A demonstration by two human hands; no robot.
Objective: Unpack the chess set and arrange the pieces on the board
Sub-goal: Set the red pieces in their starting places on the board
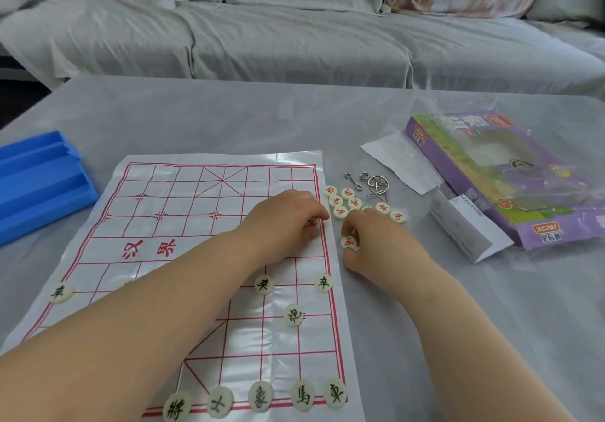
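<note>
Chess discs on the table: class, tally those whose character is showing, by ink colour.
Black-inked white round chess discs: 9
Red-inked white round chess discs: 9
Total: 18; a few more are partly hidden by the hands.

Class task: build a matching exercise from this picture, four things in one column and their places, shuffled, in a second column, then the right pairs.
1 blue plastic tray
2 purple cardboard box
3 round black-lettered pieces
4 silver metal wire puzzles

A near rows of the white red-lined board sheet
B left of the board
C just beyond the loose red-lettered pieces
D far right

Pairs: 1-B, 2-D, 3-A, 4-C
</note>
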